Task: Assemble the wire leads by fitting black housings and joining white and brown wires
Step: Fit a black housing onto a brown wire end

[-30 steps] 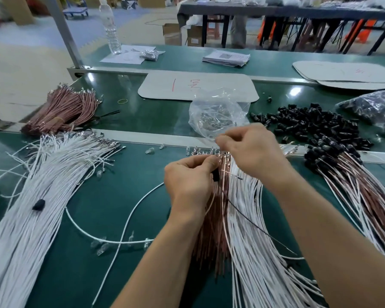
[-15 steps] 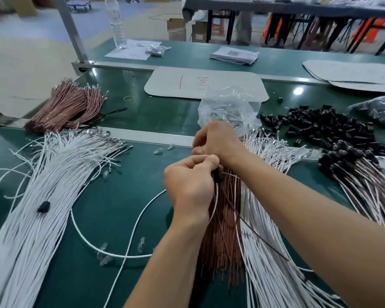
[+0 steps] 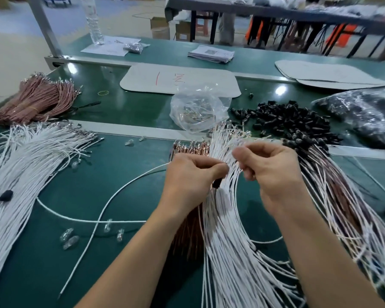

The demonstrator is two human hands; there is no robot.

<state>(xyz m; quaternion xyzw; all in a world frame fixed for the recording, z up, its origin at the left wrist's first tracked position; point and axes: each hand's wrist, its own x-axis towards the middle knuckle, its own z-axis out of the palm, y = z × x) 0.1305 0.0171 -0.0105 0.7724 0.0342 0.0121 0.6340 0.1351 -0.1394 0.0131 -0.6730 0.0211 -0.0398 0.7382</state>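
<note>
My left hand (image 3: 192, 176) grips a small black housing (image 3: 217, 182) whose end pokes out below its fingers. My right hand (image 3: 269, 167) sits close beside it and pinches a white wire picked out of the white wire pile (image 3: 236, 252) under both hands. A bundle of brown wires (image 3: 190, 232) lies beneath my left wrist. Loose black housings (image 3: 291, 121) are heaped at the back right. To their front, finished leads (image 3: 333, 187) with black housings fan out on the right.
A large pile of white wires (image 3: 20, 174) covers the left, with a black housing (image 3: 6, 195) on it. Tied brown wires (image 3: 38, 98) lie back left. A clear plastic bag (image 3: 196, 107) of small parts sits in the middle. Tiny clear bulbs (image 3: 70, 238) dot the mat.
My right hand has drawn back from the brown wire ends towards the right and now holds a white wire. The left hand has kept hold of the black housing.
</note>
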